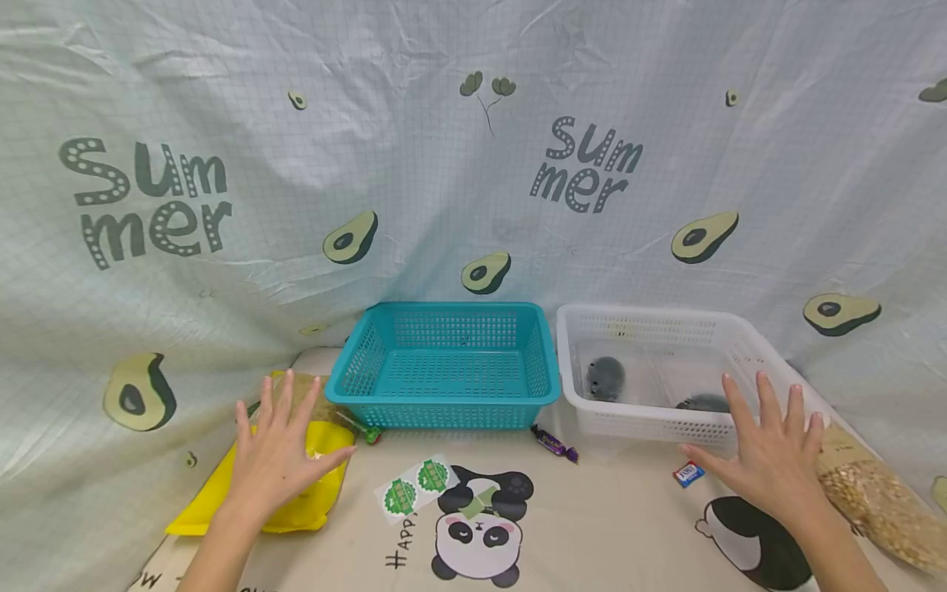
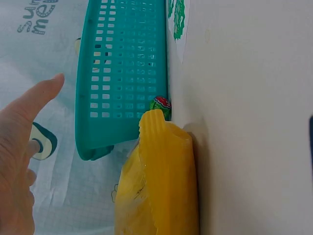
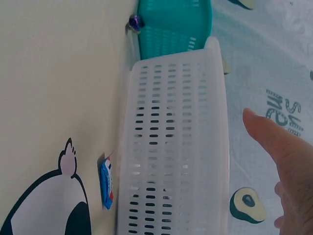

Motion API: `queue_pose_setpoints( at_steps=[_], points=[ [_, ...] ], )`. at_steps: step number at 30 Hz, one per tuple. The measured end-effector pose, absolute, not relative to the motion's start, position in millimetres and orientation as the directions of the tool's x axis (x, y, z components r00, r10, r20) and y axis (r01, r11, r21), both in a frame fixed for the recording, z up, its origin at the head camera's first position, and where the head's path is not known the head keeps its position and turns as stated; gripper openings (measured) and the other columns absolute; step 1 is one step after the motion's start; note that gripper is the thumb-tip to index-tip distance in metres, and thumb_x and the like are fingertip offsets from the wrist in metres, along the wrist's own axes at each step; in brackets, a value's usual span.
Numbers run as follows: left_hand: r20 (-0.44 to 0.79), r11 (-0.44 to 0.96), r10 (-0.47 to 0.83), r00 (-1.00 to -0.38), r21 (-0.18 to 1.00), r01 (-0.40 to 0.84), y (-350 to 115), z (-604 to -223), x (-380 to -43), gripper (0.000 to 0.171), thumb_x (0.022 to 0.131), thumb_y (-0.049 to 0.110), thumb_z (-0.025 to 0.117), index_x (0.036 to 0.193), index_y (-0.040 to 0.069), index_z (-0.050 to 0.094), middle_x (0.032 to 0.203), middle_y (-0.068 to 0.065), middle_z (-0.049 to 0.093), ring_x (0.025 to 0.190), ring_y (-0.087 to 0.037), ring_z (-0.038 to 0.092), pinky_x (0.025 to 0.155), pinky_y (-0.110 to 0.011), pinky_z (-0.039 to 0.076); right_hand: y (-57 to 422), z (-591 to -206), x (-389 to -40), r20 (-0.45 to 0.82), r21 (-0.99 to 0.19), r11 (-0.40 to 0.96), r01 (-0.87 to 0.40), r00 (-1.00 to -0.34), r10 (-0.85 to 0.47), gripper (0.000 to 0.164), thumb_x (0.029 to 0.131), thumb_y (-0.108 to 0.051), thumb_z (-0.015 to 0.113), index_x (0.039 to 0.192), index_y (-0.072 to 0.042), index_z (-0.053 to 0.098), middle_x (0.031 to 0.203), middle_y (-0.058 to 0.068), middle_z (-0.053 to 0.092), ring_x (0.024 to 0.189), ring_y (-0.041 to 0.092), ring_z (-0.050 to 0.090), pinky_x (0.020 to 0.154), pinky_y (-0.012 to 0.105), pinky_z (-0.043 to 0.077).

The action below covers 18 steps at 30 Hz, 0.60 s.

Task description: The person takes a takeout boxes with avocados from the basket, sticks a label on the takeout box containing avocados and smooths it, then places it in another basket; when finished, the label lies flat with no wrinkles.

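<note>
My left hand (image 1: 275, 460) is held with fingers spread over a yellow bag (image 1: 318, 477) at the left; nothing is in its grasp. At the right, my right hand (image 1: 773, 456) is likewise spread and bare, overlapping the front right of a white basket (image 1: 651, 418). Two grey rounded objects, one on the left (image 1: 607, 378) and one partly behind my fingers (image 1: 706, 403), lie in that basket. A blue-and-red wrapped candy (image 1: 689, 474) lies just left of the right thumb. In the left wrist view the yellow bag (image 2: 171, 181) stands beside the teal basket (image 2: 122, 73).
The teal basket (image 1: 447, 415) stands at the back centre. Before it lie a purple wrapped candy (image 1: 555, 444), a green wrapped candy (image 1: 373, 434) and a sheet of green stickers (image 1: 417, 487). A clear bag of kernels (image 1: 880, 501) lies far right. A printed curtain (image 1: 444, 164) hangs behind.
</note>
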<state>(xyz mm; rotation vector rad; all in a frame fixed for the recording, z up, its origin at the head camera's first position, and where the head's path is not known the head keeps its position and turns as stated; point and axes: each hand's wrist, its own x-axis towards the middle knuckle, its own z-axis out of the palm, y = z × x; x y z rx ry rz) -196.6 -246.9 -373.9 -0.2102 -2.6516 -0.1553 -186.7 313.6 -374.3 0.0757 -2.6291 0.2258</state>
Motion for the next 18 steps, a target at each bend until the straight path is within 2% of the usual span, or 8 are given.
queue_pose_setpoints(
  at_steps=[12, 18],
  points=[
    [0.47, 0.982, 0.137, -0.872, 0.05, 0.182, -245, -370, -195, 0.102, 0.068, 0.068, 0.055, 0.144, 0.022, 0.007, 0.148, -0.013, -0.006, 0.132, -0.029, -0.019, 0.097, -0.057, -0.018, 305, -374, -184, 0.474, -0.139, 0.985, -0.1, -0.88, -0.023, 0.109, 0.062, -0.066, 0.063, 0.144, -0.022, 0.006, 0.145, 0.024, 0.0, 0.127, 0.048, -0.016, 0.091, 0.068, -0.012],
    [0.474, 0.972, 0.178, -0.862, 0.054, 0.23, -229, -360, -204, 0.096, 0.072, 0.068, 0.05, 0.144, 0.017, 0.013, 0.148, -0.013, -0.004, 0.134, -0.031, -0.012, 0.102, -0.055, -0.009, 301, -370, -189, 0.488, -0.122, 0.984, -0.13, -0.871, -0.054, 0.107, 0.062, -0.064, 0.063, 0.144, -0.021, 0.009, 0.144, 0.025, 0.004, 0.128, 0.048, -0.014, 0.091, 0.069, -0.005]
  ],
)
